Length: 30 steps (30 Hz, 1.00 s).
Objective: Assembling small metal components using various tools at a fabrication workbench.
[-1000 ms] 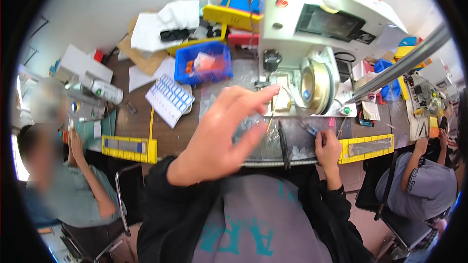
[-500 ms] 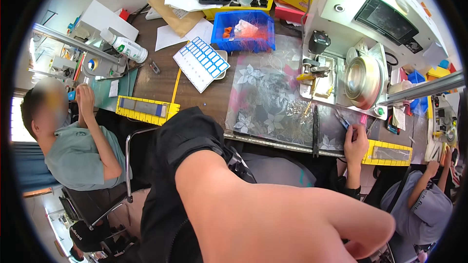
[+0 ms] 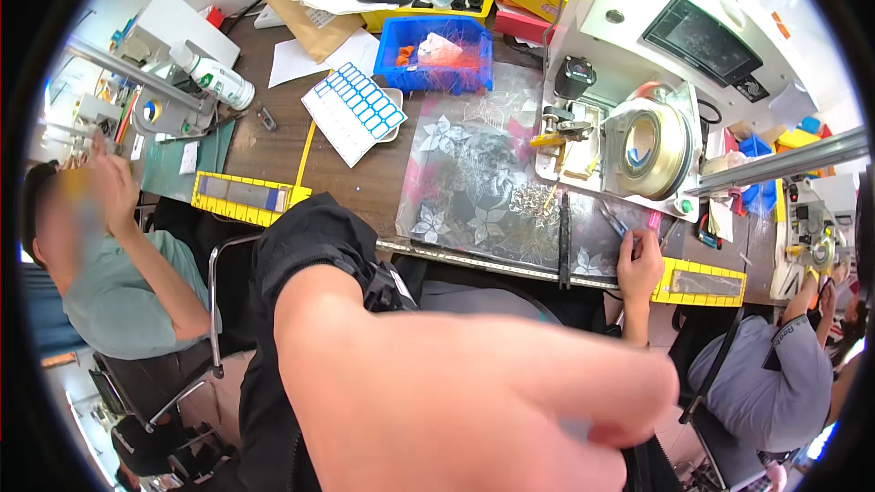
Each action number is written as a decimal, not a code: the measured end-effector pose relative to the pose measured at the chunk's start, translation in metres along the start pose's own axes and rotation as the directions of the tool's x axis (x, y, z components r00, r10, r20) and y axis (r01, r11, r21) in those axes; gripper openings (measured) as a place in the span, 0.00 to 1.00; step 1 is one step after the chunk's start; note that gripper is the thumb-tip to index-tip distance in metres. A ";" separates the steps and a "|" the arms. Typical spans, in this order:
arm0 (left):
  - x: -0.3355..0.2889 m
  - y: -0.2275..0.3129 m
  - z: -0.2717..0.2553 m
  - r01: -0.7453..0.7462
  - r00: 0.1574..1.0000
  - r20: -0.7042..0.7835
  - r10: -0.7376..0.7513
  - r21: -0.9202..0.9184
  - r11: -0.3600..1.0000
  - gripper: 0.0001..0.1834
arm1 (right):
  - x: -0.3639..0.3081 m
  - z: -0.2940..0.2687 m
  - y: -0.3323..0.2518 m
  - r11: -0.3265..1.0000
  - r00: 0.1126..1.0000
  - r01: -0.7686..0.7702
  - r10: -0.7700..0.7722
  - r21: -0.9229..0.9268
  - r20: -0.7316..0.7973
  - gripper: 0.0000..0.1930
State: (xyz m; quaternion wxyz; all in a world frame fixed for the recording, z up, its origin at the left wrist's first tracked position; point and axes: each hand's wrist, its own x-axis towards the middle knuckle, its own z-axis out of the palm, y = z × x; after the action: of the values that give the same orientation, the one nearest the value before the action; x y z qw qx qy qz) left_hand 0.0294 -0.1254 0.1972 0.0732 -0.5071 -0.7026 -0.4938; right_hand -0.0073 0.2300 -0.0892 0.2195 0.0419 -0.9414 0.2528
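Observation:
My left hand (image 3: pixel 492 392) is raised very close to the view and looks large and blurred. Its bare forearm comes out of a pushed-up black sleeve (image 3: pixel 314 237), and the fingers are turned away or hidden. At the front edge of the bench, my right hand (image 3: pixel 641 266) is closed around the end of blue-handled tweezers (image 3: pixel 616 222), whose metal tips point away to the left. Just behind that hand lies a small pink object (image 3: pixel 654 219). A heap of small metal parts (image 3: pixel 536 204) sits on the flower-patterned clear mat (image 3: pixel 469 178).
A white machine (image 3: pixel 629 23) with a screen and a round spool (image 3: pixel 649 153) stands behind my right hand. A blue bin (image 3: pixel 387 36) holds reddish threads. Yellow-edged trays (image 3: pixel 239 200) hang at the bench front. Co-workers sit left (image 3: pixel 137 301) and right (image 3: pixel 766 383).
The whole view has shifted, so the bench appears further left. My left hand has moved lower and left in the picture. My right hand stays by the tweezers. The left co-worker's hands have moved.

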 end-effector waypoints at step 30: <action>-0.006 -0.229 0.070 0.539 0.838 -0.242 -0.489 0.224 0.812 0.17 | 0.002 -0.007 0.002 0.992 0.993 -0.117 0.118 0.050 -0.025 0.05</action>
State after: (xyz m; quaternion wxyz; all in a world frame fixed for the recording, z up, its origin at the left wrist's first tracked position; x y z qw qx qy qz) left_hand -0.1199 -0.0751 0.0169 0.0691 -0.2366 -0.8677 -0.4317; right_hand -0.0071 0.2346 -0.0838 0.2163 -0.0117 -0.9326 0.2888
